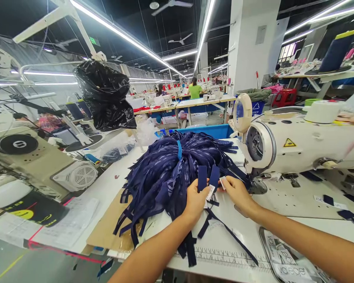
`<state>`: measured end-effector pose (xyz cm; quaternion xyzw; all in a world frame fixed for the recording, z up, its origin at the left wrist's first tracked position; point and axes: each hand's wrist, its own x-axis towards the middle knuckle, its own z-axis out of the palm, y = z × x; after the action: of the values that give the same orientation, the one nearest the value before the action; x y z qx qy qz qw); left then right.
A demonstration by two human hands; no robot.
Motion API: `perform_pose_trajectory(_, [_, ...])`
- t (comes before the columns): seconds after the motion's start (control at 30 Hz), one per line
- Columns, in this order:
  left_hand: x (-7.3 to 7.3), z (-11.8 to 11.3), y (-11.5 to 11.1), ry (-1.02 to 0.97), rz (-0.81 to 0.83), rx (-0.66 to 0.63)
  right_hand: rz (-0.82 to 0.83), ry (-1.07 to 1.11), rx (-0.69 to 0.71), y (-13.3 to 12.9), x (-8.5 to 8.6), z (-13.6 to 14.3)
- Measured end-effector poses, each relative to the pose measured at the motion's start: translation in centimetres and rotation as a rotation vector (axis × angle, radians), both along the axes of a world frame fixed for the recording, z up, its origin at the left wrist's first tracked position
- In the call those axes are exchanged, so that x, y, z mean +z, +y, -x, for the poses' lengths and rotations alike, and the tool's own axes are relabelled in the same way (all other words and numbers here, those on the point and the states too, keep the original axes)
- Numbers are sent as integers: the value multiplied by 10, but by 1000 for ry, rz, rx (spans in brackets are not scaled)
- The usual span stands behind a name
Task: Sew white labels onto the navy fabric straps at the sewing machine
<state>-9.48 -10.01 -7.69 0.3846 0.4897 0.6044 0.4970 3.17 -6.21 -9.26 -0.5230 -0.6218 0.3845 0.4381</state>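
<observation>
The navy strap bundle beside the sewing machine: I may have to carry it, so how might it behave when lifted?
The navy bundle would probably flop, as its strips droop and splay outward. It is likely fairly heavy overall, given how many are piled together. The blue band may keep the middle gathered while loose ends trail.

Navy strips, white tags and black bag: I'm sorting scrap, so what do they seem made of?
Navy strips: probably soft cloth, mostly matte, since they droop and fold.
White tags: paper or fabric, thin and flat; finish too small to tell.
Black bag: likely thin plastic, glossy, with sharp crinkled highlights.
</observation>
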Motion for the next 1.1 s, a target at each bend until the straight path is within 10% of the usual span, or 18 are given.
perform_pose_trajectory(0.2, [2,0,-2,-33,-25,27,-311,-195,158,-2,-4,-11])
perform_pose_trajectory(0.5, [1,-3,-1,-67,-11,-156,82,152,289,-22,16,-18])
perform_pose_trajectory(1.1, [-1,-1,0,-2,-46,-259,-326,-330,42,-16,15,-14])
